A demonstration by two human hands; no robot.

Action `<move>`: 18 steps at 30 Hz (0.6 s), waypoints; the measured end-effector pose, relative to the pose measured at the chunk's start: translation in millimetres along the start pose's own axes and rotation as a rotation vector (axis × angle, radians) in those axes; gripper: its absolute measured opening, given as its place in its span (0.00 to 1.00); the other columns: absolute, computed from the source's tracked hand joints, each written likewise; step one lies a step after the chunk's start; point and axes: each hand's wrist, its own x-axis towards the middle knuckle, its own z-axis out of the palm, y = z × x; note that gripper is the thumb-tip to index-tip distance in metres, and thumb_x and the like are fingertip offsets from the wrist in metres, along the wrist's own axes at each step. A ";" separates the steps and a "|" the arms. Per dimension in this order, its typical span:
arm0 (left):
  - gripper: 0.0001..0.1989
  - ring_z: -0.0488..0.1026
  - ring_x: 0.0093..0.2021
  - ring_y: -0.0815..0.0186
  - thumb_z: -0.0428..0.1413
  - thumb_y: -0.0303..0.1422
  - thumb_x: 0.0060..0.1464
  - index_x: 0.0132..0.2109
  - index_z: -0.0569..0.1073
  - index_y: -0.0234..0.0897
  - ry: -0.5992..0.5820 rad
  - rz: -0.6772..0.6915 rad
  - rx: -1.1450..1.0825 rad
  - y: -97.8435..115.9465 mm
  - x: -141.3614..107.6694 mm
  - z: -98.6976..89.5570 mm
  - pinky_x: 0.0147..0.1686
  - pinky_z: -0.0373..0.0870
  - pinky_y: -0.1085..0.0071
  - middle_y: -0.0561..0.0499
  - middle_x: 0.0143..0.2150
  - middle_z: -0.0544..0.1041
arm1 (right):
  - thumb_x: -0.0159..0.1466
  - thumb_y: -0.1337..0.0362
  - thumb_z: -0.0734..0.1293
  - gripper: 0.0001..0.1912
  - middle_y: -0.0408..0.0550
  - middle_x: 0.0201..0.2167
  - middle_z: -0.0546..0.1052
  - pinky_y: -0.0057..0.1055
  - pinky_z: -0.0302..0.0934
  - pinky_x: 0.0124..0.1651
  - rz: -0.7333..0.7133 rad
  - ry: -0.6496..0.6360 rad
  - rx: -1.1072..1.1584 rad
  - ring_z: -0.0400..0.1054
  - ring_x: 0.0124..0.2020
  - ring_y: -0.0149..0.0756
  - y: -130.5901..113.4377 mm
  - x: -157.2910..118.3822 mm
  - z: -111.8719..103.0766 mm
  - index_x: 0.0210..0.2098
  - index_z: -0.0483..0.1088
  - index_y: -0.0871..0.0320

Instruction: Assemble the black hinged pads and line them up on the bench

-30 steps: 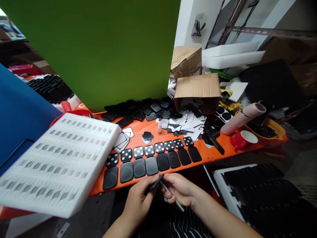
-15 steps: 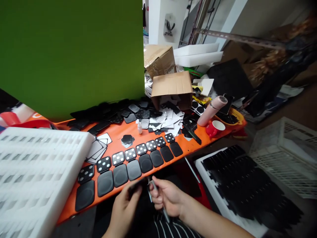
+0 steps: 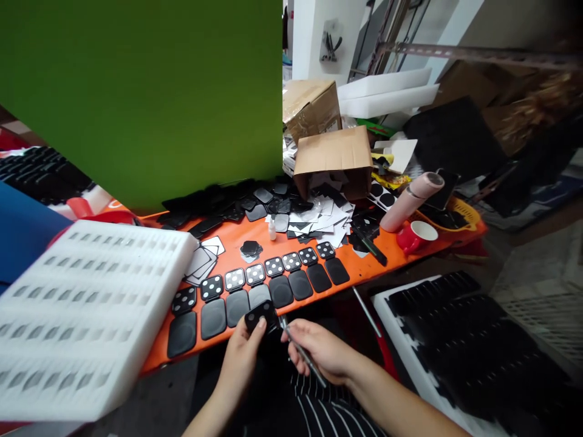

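Observation:
My left hand [image 3: 243, 349] grips a small black hinged case [image 3: 260, 315] with round spots on its face, thumb on top, just off the table's front edge. In my right hand [image 3: 314, 346] is a slim metal pen-like tool [image 3: 307, 359], its far end close to the case; whether the two touch, I cannot tell. Behind my hands, a row of similar cases lies opened along the orange table [image 3: 246, 233]. Each has a dotted half, such as this dotted panel [image 3: 212, 287], and a plain dark half, such as this one [image 3: 182, 335] at the left end.
White foam trays stand at left [image 3: 91, 297] and right [image 3: 387, 309], the right one under black pieces. White cards [image 3: 325, 221] spill from a cardboard box [image 3: 334, 152]. A small bottle [image 3: 272, 230], pink flask [image 3: 412, 200] and red mug [image 3: 416, 237] stand on the table.
My left hand has raised and turned the case, so its spotted face now shows. My right hand still holds the metal tool. The view has shifted left.

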 end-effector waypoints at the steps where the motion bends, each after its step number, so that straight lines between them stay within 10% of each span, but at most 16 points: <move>1: 0.14 0.71 0.36 0.61 0.56 0.38 0.46 0.39 0.71 0.35 0.003 0.043 0.086 1.0 -2.6 1.2 0.37 0.65 0.69 0.49 0.36 0.75 | 0.57 0.48 0.58 0.20 0.38 0.17 0.64 0.19 0.44 0.16 0.006 0.009 -0.041 0.54 0.14 0.21 -1.5 1.8 5.0 0.34 0.64 0.61; 7: 0.13 0.71 0.40 0.60 0.51 0.33 0.51 0.45 0.72 0.41 -0.182 0.295 0.472 6.8 -17.0 -1.4 0.42 0.65 0.68 0.47 0.42 0.75 | 0.56 0.51 0.61 0.17 0.37 0.16 0.62 0.18 0.39 0.14 0.031 0.054 -0.046 0.49 0.13 0.19 0.2 8.9 9.7 0.26 0.62 0.60; 18: 0.16 0.68 0.49 0.59 0.50 0.27 0.51 0.45 0.72 0.46 -0.374 0.435 0.528 -5.2 -21.2 -11.5 0.48 0.63 0.63 0.49 0.48 0.72 | 0.56 0.57 0.61 0.12 0.38 0.14 0.62 0.20 0.38 0.15 0.316 -0.048 0.551 0.53 0.14 0.24 5.6 3.1 2.5 0.29 0.64 0.61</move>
